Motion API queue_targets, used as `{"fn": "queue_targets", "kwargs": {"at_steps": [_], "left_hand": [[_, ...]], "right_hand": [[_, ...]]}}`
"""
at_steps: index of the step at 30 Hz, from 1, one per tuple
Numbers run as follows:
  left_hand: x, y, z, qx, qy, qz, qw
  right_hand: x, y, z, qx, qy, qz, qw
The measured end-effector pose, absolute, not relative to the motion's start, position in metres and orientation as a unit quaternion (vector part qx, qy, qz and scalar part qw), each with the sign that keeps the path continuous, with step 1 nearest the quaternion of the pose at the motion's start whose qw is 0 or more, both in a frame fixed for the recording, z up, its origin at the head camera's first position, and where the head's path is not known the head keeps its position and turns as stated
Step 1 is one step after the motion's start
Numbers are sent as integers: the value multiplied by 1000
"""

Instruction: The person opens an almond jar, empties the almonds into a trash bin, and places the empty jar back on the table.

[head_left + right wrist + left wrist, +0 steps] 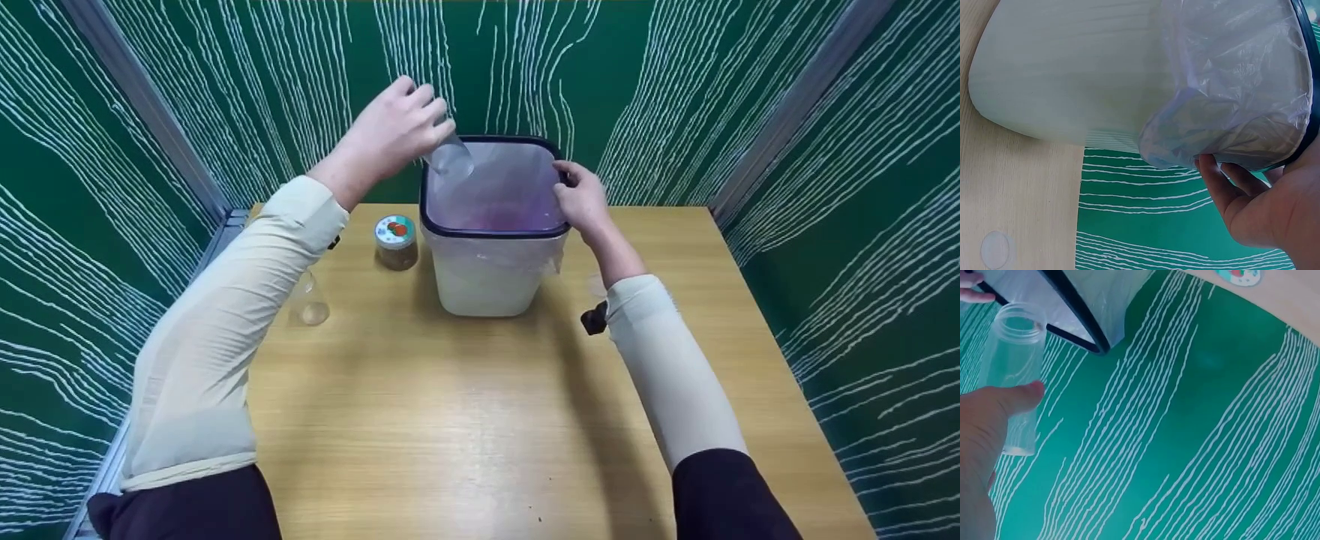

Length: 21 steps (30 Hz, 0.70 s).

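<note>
A white trash bin [484,285] with a black rim [495,234] stands at the back of the table, lined with a thin clear bag [1230,62]. My left hand [397,124] holds a clear plastic jar [453,159] tilted over the bin's left rim. In the left wrist view the jar's threaded mouth [1021,323] is uncovered and points at the bin; the jar looks empty. My right hand [583,196] grips the bin's right rim, thumb and fingers on either side of it. Its fingertips [1204,163] touch the bag's overhanging edge.
Left of the bin stands a jar [396,244] with brown contents and a fruit-printed lid. A clear bottle-like container [310,304] is nearer, by my left sleeve. A clear disc [995,250] lies right of the bin. Green walls [847,225] with white lines enclose the table [450,420].
</note>
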<state>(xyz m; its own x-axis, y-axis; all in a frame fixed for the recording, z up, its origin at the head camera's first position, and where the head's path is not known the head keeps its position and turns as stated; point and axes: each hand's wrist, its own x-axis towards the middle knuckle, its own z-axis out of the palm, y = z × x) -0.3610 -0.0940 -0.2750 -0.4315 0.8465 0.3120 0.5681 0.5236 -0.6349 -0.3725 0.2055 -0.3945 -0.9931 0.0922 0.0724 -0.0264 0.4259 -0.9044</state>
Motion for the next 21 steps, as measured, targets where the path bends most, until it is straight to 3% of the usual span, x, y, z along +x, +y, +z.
{"fn": "queue_targets", "kwargs": {"at_steps": [10,21], "left_hand": [[-365,-110,-289,-393,-828,189,354],[-366,-146,-297,-234,-918,90,307]], "right_hand": [[-373,202,-394,-20,-845,532,53],[-374,206,-397,-27,-840,539,54]]}}
